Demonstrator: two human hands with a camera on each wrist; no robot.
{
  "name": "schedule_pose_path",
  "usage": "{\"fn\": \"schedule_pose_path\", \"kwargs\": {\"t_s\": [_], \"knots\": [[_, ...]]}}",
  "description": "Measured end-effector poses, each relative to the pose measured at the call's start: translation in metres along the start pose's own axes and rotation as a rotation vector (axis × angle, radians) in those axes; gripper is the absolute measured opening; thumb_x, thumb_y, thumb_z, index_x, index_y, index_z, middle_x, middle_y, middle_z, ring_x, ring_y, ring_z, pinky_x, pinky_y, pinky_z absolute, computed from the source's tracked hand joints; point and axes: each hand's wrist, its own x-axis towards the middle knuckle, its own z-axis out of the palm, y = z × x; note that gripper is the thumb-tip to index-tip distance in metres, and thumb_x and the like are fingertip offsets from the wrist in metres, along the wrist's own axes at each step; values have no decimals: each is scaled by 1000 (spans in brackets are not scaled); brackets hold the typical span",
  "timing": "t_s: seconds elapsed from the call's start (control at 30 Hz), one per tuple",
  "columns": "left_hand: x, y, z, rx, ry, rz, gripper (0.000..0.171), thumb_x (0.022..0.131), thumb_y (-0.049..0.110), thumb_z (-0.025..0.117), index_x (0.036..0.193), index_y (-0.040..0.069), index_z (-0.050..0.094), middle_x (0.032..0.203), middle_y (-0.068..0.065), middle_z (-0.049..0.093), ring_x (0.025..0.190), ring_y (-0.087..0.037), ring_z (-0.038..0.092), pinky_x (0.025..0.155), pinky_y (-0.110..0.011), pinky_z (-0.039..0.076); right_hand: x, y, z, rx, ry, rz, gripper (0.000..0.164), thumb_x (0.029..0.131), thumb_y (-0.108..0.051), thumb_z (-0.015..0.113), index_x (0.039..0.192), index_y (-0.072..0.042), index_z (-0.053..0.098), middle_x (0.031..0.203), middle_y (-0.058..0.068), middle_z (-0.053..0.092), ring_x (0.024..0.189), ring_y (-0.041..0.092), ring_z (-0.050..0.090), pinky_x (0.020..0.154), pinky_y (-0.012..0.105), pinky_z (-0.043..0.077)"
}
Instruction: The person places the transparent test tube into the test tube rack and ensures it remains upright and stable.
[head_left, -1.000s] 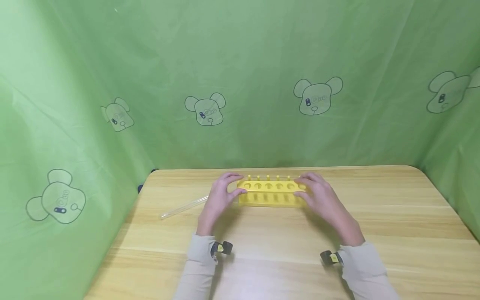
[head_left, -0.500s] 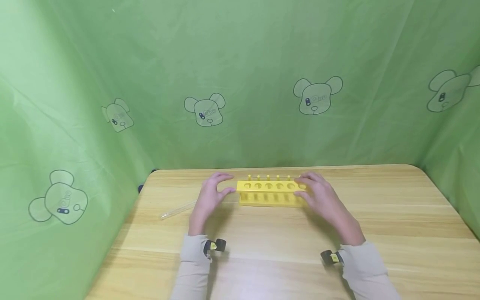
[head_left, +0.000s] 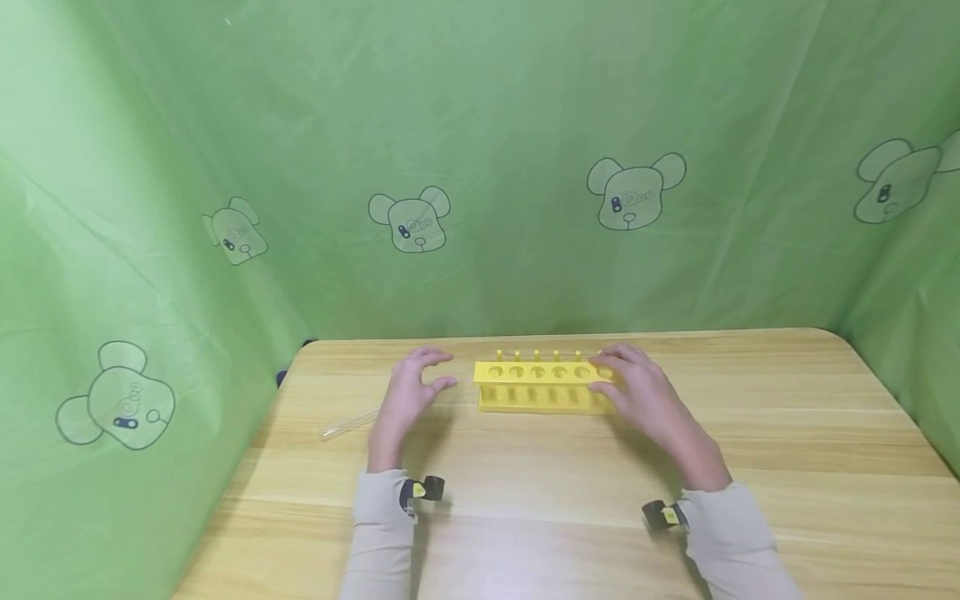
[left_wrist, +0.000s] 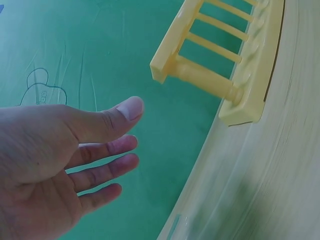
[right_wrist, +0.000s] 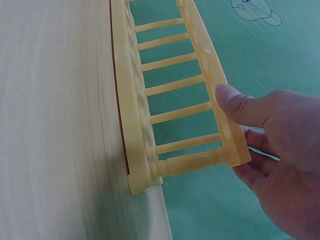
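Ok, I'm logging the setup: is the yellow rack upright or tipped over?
Upright: the yellow rack stands with its base on the table, holed top shelf above.

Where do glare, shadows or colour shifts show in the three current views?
Head: pale glare on the near tabletop, soft shadows inward of the left hand and right hand; left wrist: green backdrop more teal than in the head view; right wrist: similar teal, dim tabletop shadow near one end of the test tube rack.
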Motion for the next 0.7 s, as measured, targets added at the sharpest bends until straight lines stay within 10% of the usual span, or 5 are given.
{"fn": "schedule_pose_path", "kwargs": {"t_s": [0.7], "knots": [[-8,-29,-10,7,8,-135,41,87,12,82,126,5,71,133,-14,65,124,-34,60,112,-50,46,-1,2,0,4,8,-5,39,87,-7,81,121,5,69,121,21,64,114,41,60,100,58,53]]}}
